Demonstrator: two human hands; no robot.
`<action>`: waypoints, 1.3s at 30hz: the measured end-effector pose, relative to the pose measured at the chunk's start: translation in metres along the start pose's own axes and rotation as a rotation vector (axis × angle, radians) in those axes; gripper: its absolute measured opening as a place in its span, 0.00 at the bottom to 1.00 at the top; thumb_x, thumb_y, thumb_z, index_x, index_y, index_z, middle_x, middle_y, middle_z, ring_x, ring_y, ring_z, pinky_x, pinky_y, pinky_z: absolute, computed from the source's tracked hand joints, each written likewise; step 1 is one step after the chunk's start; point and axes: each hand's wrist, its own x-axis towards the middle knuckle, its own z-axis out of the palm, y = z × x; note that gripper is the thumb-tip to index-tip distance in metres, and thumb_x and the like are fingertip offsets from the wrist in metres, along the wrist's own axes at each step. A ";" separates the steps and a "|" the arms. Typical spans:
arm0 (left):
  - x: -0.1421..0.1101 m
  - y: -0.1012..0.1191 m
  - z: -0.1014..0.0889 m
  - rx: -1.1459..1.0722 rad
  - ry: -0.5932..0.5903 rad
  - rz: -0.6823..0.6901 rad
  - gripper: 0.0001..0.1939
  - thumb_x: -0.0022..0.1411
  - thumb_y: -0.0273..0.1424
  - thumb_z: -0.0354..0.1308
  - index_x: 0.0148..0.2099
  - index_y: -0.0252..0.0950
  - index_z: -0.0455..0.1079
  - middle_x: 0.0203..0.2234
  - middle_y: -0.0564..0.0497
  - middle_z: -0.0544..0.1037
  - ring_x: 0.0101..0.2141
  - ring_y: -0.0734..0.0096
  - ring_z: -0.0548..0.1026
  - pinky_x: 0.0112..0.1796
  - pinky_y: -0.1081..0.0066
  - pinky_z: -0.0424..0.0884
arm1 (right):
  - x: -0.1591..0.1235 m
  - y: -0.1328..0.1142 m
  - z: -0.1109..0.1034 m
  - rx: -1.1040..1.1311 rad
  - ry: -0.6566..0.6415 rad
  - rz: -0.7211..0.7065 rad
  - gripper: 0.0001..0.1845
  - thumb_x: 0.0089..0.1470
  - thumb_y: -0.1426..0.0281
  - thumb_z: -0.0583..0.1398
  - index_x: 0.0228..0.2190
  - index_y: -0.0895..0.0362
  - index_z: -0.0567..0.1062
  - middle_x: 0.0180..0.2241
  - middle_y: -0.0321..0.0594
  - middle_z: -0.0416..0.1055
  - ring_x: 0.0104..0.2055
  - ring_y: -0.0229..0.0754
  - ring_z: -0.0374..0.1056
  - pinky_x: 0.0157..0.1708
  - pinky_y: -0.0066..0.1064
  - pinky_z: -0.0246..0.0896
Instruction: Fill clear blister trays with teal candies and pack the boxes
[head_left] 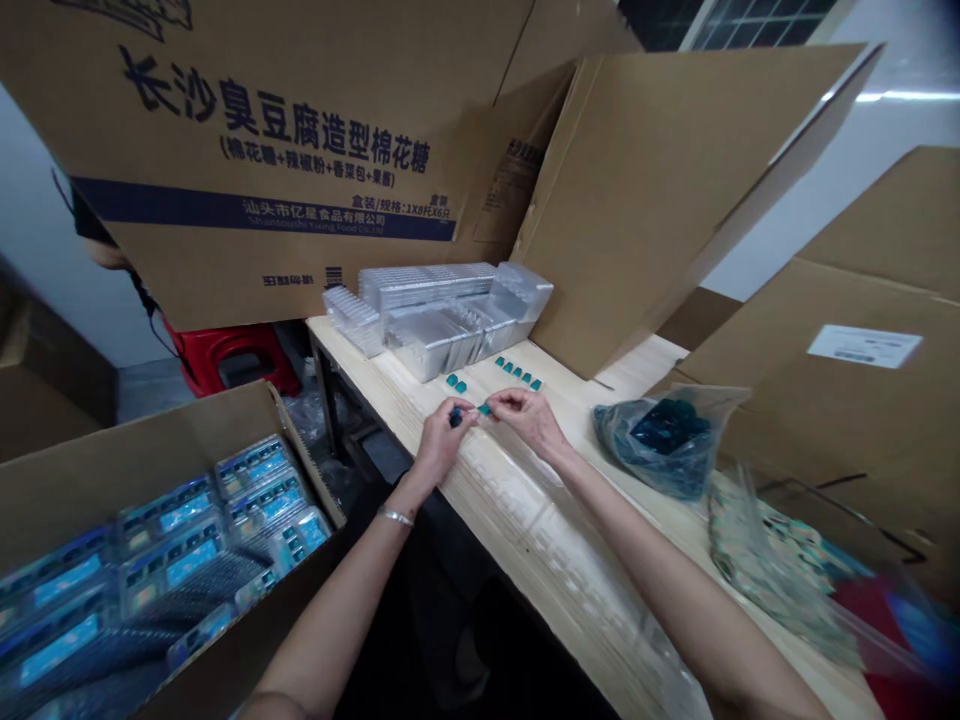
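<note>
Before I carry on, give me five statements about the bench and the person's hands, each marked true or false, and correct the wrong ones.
1. The fingertips of the right hand are at a small teal piece. True.
2. A bracelet is on the right arm. False: the bracelet is on the left arm.
3. The left hand has a dark blue piece at its fingers. True.
4. The stacked clear plastic trays are on the floor. False: the clear plastic trays stand on the table.
5. The open carton at the left is empty. False: the open carton holds blue packs.
</note>
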 end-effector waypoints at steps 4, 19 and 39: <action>0.025 0.001 -0.011 -0.397 0.112 -0.237 0.13 0.53 0.37 0.60 0.38 0.35 0.65 0.26 0.53 0.73 0.15 0.85 0.57 0.16 0.80 0.52 | 0.039 0.027 0.009 -0.253 0.113 -0.213 0.09 0.46 0.69 0.57 0.24 0.60 0.77 0.25 0.41 0.75 0.29 0.39 0.69 0.31 0.28 0.61; 0.028 -0.018 -0.018 -0.637 0.064 -0.342 0.19 0.48 0.39 0.64 0.40 0.35 0.65 0.27 0.52 0.72 0.16 0.87 0.56 0.14 0.84 0.47 | 0.059 0.059 0.032 -0.542 0.048 -0.298 0.09 0.49 0.76 0.57 0.29 0.59 0.79 0.30 0.44 0.75 0.33 0.40 0.70 0.34 0.28 0.62; 0.027 -0.020 -0.017 -0.603 0.082 -0.328 0.18 0.50 0.39 0.62 0.40 0.34 0.65 0.28 0.52 0.72 0.16 0.87 0.56 0.14 0.83 0.47 | 0.068 0.056 0.030 -0.557 -0.117 -0.328 0.11 0.47 0.78 0.55 0.26 0.59 0.78 0.29 0.42 0.75 0.33 0.38 0.69 0.35 0.26 0.61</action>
